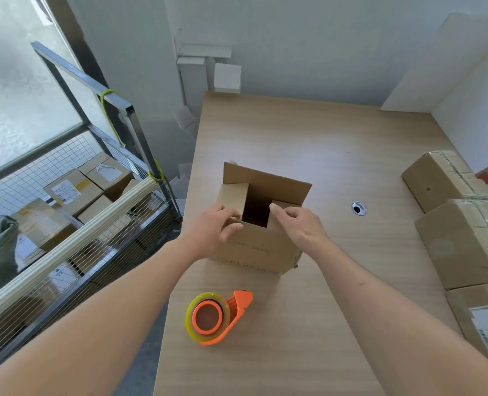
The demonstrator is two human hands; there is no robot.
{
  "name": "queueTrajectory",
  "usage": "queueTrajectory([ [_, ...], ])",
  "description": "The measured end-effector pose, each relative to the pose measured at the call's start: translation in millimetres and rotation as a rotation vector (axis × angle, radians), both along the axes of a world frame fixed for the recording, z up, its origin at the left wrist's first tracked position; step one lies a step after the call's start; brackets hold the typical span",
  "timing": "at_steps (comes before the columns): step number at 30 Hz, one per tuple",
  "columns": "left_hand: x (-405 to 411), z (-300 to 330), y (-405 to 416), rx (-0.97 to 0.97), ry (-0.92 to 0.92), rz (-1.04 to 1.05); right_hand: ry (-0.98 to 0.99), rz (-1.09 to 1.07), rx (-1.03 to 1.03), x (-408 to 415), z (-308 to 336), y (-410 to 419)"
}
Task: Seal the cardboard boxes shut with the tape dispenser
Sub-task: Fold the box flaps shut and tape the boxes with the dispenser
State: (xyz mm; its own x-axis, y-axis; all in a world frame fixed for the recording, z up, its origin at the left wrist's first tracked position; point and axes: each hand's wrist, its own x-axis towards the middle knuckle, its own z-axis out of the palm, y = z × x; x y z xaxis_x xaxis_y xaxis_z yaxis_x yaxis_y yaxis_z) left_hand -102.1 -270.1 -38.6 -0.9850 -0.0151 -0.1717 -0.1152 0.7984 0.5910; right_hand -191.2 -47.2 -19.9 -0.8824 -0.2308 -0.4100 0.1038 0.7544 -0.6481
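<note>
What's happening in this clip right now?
A person is closing an open box on the table. The left hand grips the near left flap, and the right hand holds the right flap; the far flap is upright and the middle is open. The tape dispenser lies untouched on the table in front of the box. Sealed boxes sit along the right edge.

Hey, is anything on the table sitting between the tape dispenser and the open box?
Nothing visible. The tape dispenser lies on bare table just in front of the box, with only wood between them. Both hands, left hand and right hand, are on the box's flaps.
</note>
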Motion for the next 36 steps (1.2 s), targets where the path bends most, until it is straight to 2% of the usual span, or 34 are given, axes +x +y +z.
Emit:
queueTrajectory([
  [3,-14,-15,1,-0.061,-0.064,0.092,0.097,-0.020,-0.008,5,-6,3],
  [8,-19,-27,15,-0.228,-0.111,0.271,0.283,0.013,0.112,14,-24,12],
  [10,-19,-24,19,-0.177,-0.132,0.371,0.398,-0.024,0.227,19,-27,11],
  [12,-19,-24,18,-0.036,-0.150,0.421,0.462,-0.059,0.263,18,-26,6],
  [14,-16,-23,16,-0.014,-0.134,0.431,0.488,0.012,0.284,16,-25,0],
  [17,-9,-17,16,-0.040,-0.083,0.446,0.477,0.126,0.311,13,-25,-8],
  [21,0,-15,16,-0.029,-0.031,0.469,0.539,0.097,0.229,13,-32,-9],
  [24,8,-23,16,-0.147,-0.028,0.345,0.421,0.160,0.201,23,-47,-5],
  [30,36,-38,12,-0.054,-0.053,0.261,0.388,0.361,0.403,33,-61,-14],
  [36,69,-41,13,-0.215,0.174,0.355,0.352,0.393,0.441,33,-71,-14],
])
